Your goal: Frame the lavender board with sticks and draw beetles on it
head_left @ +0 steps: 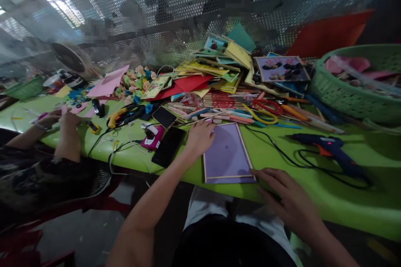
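A purple card (pixel 226 150) edged with thin pale wooden sticks lies flat on the green table in front of me. My left hand (pixel 201 137) rests at its upper left corner, fingers curled down on the border. At the lower right corner, the fingertips of my right hand (pixel 280 190) touch the edge strip; its fingers are stretched out with the thumb apart. A dark blue glue gun (pixel 332 146) with a small red light lies to the right. Just left of the card is a black phone (pixel 169 146).
Behind the card lie pens and scissors (pixel 266 108), below piled coloured cards (pixel 216 66). A green basket (pixel 326 87) stands at the back right. Cables and a pink power adapter (pixel 153 137) are at left. A co-worker's hands (pixel 67 121) work further left.
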### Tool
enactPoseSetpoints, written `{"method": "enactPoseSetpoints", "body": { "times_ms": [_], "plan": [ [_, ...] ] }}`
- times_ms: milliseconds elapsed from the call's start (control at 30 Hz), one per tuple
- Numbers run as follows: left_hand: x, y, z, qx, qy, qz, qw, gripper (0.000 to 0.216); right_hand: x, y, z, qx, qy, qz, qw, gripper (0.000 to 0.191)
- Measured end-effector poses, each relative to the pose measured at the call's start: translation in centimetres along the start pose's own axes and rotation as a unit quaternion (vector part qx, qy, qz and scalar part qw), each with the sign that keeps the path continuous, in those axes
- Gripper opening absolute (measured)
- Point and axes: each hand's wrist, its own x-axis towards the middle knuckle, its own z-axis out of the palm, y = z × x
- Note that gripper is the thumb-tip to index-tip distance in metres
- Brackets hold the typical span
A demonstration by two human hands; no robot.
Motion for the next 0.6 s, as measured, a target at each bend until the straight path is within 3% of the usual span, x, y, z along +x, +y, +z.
{"method": "enactPoseSetpoints", "body": {
  "times_ms": [300,600],
  "plan": [
    [-0.6,0.7,-1.3,0.063,-0.044,-0.032,0.997,0.02,-0.3,0.0,-0.4,0.085,0.048,0.039,0.994,0.034],
    [-5.3,0.7,-2.2,0.018,-0.093,-0.125,0.988,0.029,-0.8,0.3,-1.2,0.106,0.113,0.072,0.985,0.029]
  ]
}}
